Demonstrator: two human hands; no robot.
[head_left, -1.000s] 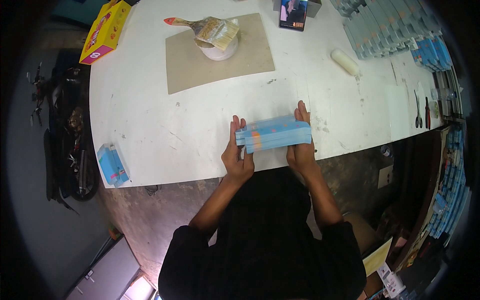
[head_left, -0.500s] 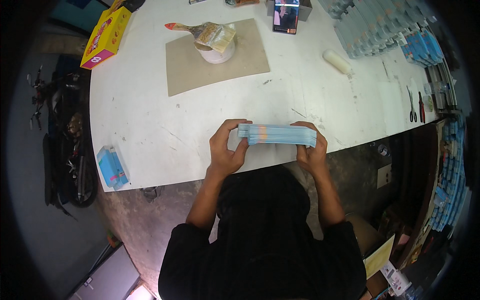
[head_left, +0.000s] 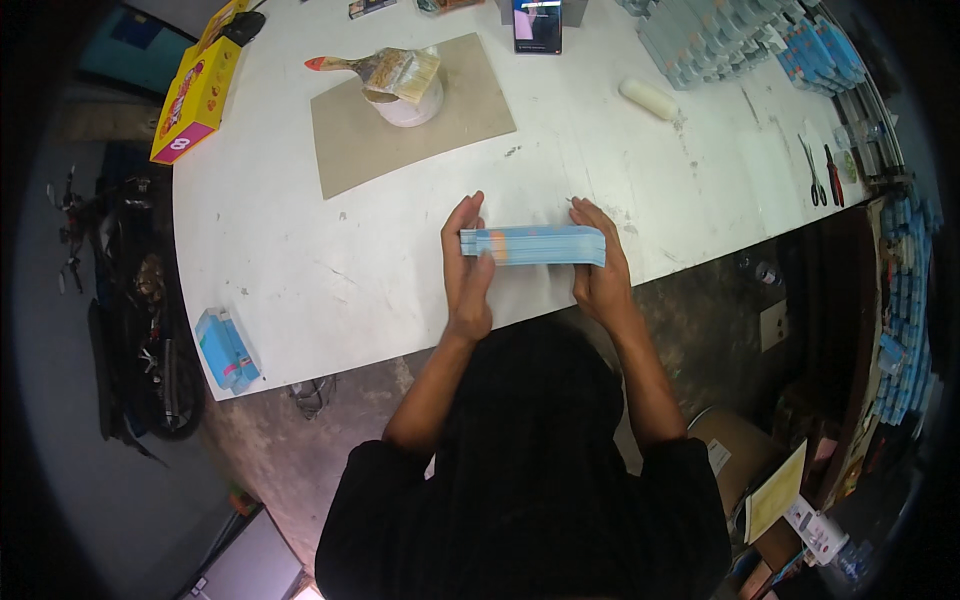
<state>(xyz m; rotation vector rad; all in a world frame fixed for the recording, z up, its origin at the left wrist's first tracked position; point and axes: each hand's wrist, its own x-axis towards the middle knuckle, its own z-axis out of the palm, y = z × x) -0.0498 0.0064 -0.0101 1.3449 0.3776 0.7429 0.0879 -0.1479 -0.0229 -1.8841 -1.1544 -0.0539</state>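
Between my two hands, over the near edge of the table, is a neat stack of flat light-blue card pieces (head_left: pixel 535 246) with an orange mark near its left end. They look like flattened cartons. My left hand (head_left: pixel 466 285) presses on the left end, thumb at the near side and fingers up along the far side. The right end is braced by my right hand (head_left: pixel 604 275), its fingers stretched along the edge and the thumb below. The stack's underside is hidden.
On the white table (head_left: pixel 300 290) stand a glue-smeared brush (head_left: pixel 385 70) across a white tub (head_left: pixel 412 108) on a grey board (head_left: pixel 340 165). A blue box pair (head_left: pixel 226 350), yellow box (head_left: pixel 195 100), white roll (head_left: pixel 648 99), phone (head_left: pixel 538 25), scissors (head_left: pixel 811 170) and piled cartons (head_left: pixel 700 40) surround it.
The stack has shifted slightly left and its edges look more even. My fingers have straightened from a curled grip to flatter palms against the ends. The whole view has shifted a little.
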